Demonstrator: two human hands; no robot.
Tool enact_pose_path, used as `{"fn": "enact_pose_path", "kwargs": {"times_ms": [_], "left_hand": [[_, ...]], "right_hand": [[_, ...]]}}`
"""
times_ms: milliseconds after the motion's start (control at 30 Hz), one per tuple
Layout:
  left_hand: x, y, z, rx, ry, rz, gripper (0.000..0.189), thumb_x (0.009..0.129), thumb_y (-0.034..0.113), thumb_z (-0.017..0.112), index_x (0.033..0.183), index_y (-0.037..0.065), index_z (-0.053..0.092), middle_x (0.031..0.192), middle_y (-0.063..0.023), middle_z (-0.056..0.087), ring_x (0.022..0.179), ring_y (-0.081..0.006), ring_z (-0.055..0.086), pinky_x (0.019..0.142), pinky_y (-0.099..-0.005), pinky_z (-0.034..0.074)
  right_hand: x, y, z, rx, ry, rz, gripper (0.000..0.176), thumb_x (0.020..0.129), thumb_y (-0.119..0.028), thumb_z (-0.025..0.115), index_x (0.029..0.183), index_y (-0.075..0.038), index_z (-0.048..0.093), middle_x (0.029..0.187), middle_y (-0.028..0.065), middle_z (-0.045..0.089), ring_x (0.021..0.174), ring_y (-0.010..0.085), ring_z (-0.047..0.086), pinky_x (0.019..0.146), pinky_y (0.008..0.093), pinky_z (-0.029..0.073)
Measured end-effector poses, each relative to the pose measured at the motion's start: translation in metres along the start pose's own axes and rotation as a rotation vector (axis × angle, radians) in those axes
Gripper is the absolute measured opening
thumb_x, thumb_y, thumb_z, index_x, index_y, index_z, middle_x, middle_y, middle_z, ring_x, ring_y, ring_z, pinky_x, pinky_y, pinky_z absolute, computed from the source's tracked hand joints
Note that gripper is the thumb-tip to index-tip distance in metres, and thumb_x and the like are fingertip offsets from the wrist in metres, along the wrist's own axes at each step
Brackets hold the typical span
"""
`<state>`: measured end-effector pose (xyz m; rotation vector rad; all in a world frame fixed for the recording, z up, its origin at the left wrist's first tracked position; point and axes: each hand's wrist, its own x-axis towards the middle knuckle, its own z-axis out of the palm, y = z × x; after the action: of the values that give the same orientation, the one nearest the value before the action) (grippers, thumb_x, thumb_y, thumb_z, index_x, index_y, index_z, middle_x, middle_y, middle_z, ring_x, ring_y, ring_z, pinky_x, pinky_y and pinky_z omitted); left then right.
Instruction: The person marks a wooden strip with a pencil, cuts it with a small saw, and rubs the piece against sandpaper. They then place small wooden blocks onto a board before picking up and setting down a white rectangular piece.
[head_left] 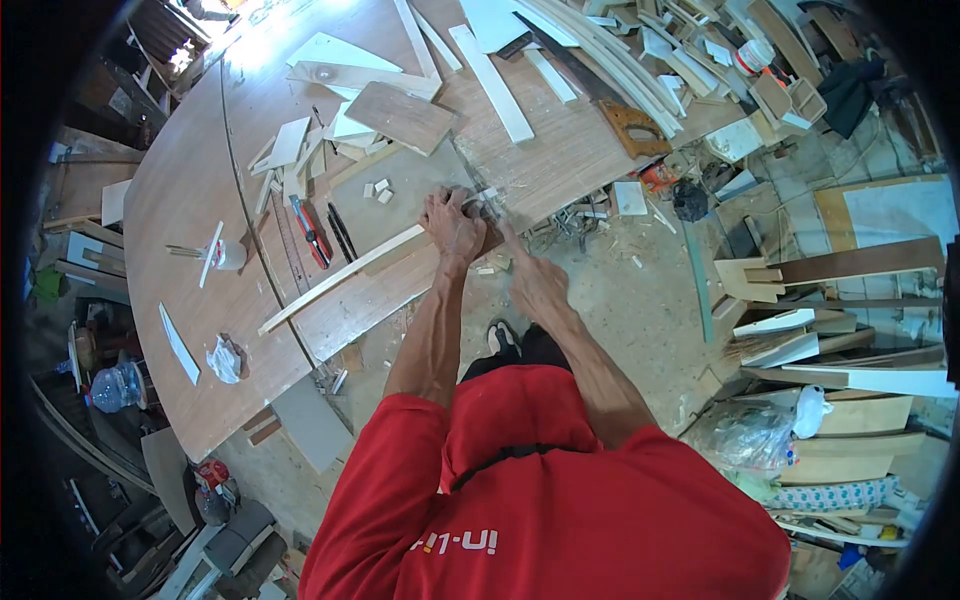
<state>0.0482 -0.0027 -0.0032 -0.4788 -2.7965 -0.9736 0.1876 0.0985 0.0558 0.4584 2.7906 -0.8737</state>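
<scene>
My left hand (pixel 455 228) presses down with curled fingers on the end of a long pale wooden strip (pixel 345 278), near the table's front edge. The strip runs left across the table. My right hand (pixel 541 287) is closed just off that edge, its index finger stretched forward. In it is what looks like a thin saw, seen edge-on; its handle is hidden in the fist. A short pale piece of wood (pixel 487 194) lies just beyond my left fingers. Several small cut wooden blocks (pixel 383 196) rest on a flat board (pixel 345 205) beyond the strip.
On the table (pixel 190 270) are a red utility knife (pixel 317 240), black pens (pixel 341 232), a white cup (pixel 231 255) and crumpled white material (pixel 225 360). A wooden-handled handsaw (pixel 632 128) lies at the right edge. Scrap boards (pixel 820 350) are stacked on the right.
</scene>
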Motion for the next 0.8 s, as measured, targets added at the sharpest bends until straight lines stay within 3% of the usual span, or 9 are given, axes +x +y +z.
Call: {"fn": "enact_pose_path", "kwargs": {"times_ms": [67, 200, 300, 467, 600, 700, 800], "left_hand": [[0.003, -0.001, 0.000, -0.023, -0.020, -0.004, 0.044, 0.052, 0.013, 0.069, 0.096, 0.013, 0.064, 0.107, -0.0088, 0.050, 0.106, -0.0301, 0.043, 0.090, -0.0446, 0.030], [0.007, 0.001, 0.000, -0.042, -0.011, -0.023, 0.045, 0.052, 0.013, 0.070, 0.096, 0.013, 0.064, 0.107, -0.0088, 0.050, 0.107, -0.0299, 0.043, 0.090, -0.0439, 0.030], [-0.001, 0.003, -0.003, 0.001, 0.022, 0.018, 0.037, 0.060, 0.015, 0.063, 0.097, 0.012, 0.065, 0.106, -0.0091, 0.053, 0.103, -0.0315, 0.045, 0.086, -0.0444, 0.031], [0.003, 0.001, -0.001, -0.023, -0.013, -0.014, 0.041, 0.056, 0.016, 0.063, 0.097, 0.012, 0.065, 0.106, -0.0091, 0.053, 0.103, -0.0313, 0.045, 0.085, -0.0442, 0.031], [0.000, -0.001, 0.001, -0.044, -0.028, -0.023, 0.042, 0.055, 0.015, 0.063, 0.097, 0.012, 0.065, 0.106, -0.0092, 0.053, 0.103, -0.0314, 0.045, 0.085, -0.0443, 0.031], [0.003, 0.002, -0.002, -0.001, 0.015, 0.008, 0.045, 0.054, 0.015, 0.062, 0.098, 0.012, 0.065, 0.106, -0.0092, 0.053, 0.104, -0.0315, 0.045, 0.086, -0.0441, 0.031], [0.004, 0.003, -0.003, -0.010, -0.019, -0.015, 0.045, 0.055, 0.016, 0.062, 0.099, 0.012, 0.064, 0.106, -0.0096, 0.053, 0.104, -0.0321, 0.044, 0.086, -0.0444, 0.031]], "right_hand": [[0.017, 0.003, 0.013, 0.031, 0.138, -0.128, 0.087, 0.074, -0.003, 0.055, 0.150, -0.020, 0.017, 0.066, 0.0233, 0.062, 0.063, 0.0415, 0.063, 0.061, 0.0497, 0.048], [-0.007, 0.005, 0.000, 0.064, 0.060, -0.064, 0.085, 0.075, -0.003, 0.053, 0.150, -0.020, 0.017, 0.069, 0.0235, 0.063, 0.066, 0.0415, 0.063, 0.063, 0.0498, 0.048], [-0.006, 0.006, 0.003, 0.040, 0.035, -0.038, 0.084, 0.075, -0.002, 0.053, 0.150, -0.020, 0.017, 0.069, 0.0238, 0.062, 0.066, 0.0409, 0.063, 0.062, 0.0499, 0.048], [-0.001, 0.025, 0.037, 0.096, 0.183, -0.128, 0.080, 0.077, -0.002, 0.052, 0.149, -0.020, 0.023, 0.073, 0.0224, 0.064, 0.068, 0.0380, 0.064, 0.061, 0.0475, 0.048], [-0.006, 0.020, 0.029, 0.108, 0.146, -0.067, 0.080, 0.077, -0.002, 0.052, 0.149, -0.020, 0.023, 0.072, 0.0227, 0.063, 0.068, 0.0373, 0.064, 0.061, 0.0474, 0.048], [0.011, 0.014, 0.026, 0.103, 0.173, -0.131, 0.081, 0.076, 0.000, 0.052, 0.149, -0.019, 0.023, 0.068, 0.0231, 0.062, 0.063, 0.0378, 0.064, 0.060, 0.0487, 0.047], [-0.011, 0.007, 0.009, 0.099, 0.077, -0.045, 0.082, 0.074, 0.000, 0.052, 0.148, -0.018, 0.024, 0.066, 0.0234, 0.061, 0.061, 0.0389, 0.063, 0.059, 0.0492, 0.047]]}}
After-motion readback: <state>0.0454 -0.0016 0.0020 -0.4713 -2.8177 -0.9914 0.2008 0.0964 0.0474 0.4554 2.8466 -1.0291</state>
